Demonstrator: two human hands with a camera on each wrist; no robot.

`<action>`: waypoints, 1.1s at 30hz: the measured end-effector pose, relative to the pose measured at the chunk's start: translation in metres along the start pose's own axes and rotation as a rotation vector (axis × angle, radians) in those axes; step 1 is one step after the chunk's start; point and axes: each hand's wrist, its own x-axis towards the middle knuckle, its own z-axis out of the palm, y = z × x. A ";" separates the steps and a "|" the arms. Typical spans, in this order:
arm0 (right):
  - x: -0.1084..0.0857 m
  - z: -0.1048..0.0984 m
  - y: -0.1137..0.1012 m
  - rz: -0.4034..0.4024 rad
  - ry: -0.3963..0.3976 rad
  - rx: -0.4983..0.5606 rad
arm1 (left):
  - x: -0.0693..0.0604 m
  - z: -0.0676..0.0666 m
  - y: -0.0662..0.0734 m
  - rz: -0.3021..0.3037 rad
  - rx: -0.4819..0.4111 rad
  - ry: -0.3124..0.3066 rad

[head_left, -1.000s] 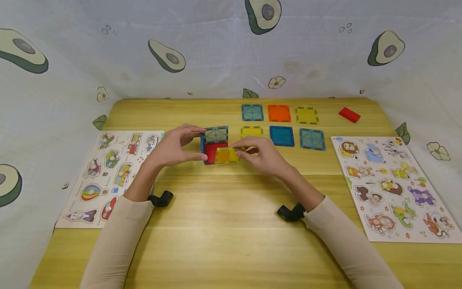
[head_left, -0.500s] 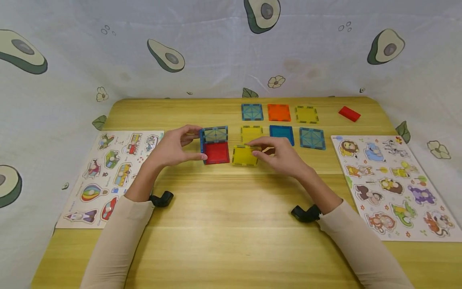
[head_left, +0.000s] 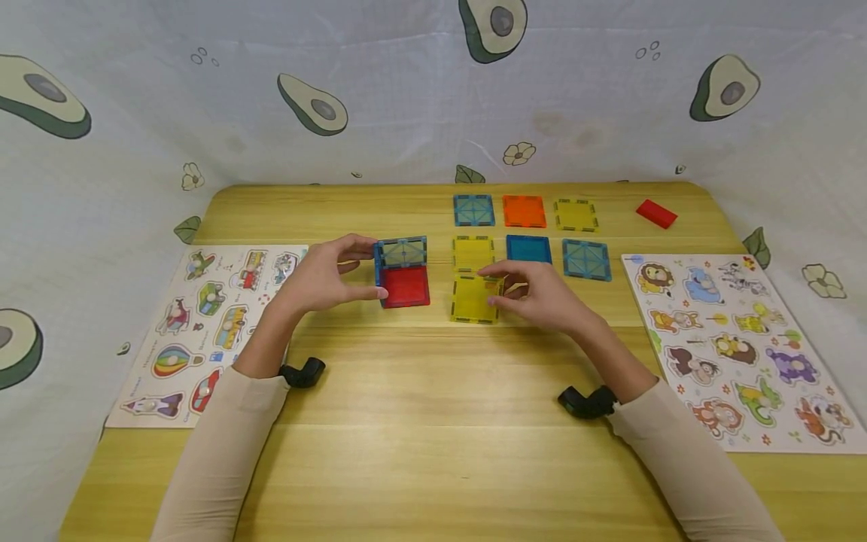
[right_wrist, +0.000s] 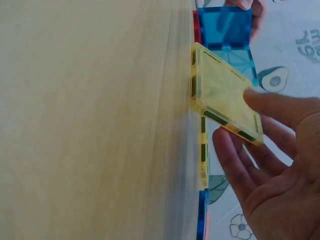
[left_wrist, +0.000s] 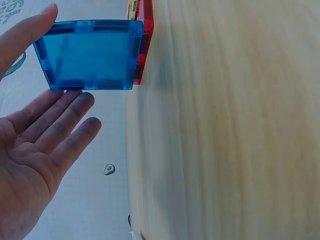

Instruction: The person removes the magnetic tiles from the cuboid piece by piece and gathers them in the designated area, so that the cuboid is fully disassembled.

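A small open corner of magnetic tiles stands mid-table: a red tile [head_left: 408,286] lies flat, a light-blue tile [head_left: 405,253] stands at its back edge and a blue tile [left_wrist: 92,56] stands at its left edge. My left hand [head_left: 325,277] holds that blue tile, thumb at the near edge and fingertips at the far one. To the right, my right hand [head_left: 542,295] pinches a yellow tile [right_wrist: 225,87] by its right side, thumb on one face and fingers behind. The yellow tile is tilted, apart from the red one.
Behind lie loose square tiles: yellow [head_left: 473,252], dark blue [head_left: 528,248], light blue [head_left: 586,260], orange [head_left: 524,211] and others. A red rectangular piece [head_left: 656,214] is farther right. Picture puzzle boards, vehicles [head_left: 203,339] and animals [head_left: 738,354], flank the table.
The yellow tile, in my right hand, has moved from over the red tile's front right to the right, leaving the red tile uncovered. My left hand has stayed at the blue tile.
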 end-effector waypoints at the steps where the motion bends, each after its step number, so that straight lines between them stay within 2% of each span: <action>1: 0.000 0.000 0.001 0.007 -0.008 0.001 | 0.000 0.000 0.000 0.000 -0.002 -0.003; 6: -0.001 0.002 0.004 0.043 -0.056 -0.047 | 0.000 0.000 -0.001 0.005 -0.007 -0.009; 13: 0.000 0.004 0.004 0.013 -0.115 -0.162 | -0.001 0.000 0.000 0.007 -0.025 -0.007; 22: 0.002 0.003 0.004 0.019 -0.161 -0.196 | -0.001 0.001 0.000 0.015 -0.045 -0.014; 33: 0.002 0.002 0.005 0.015 -0.164 -0.208 | 0.000 0.001 -0.002 0.009 -0.053 -0.031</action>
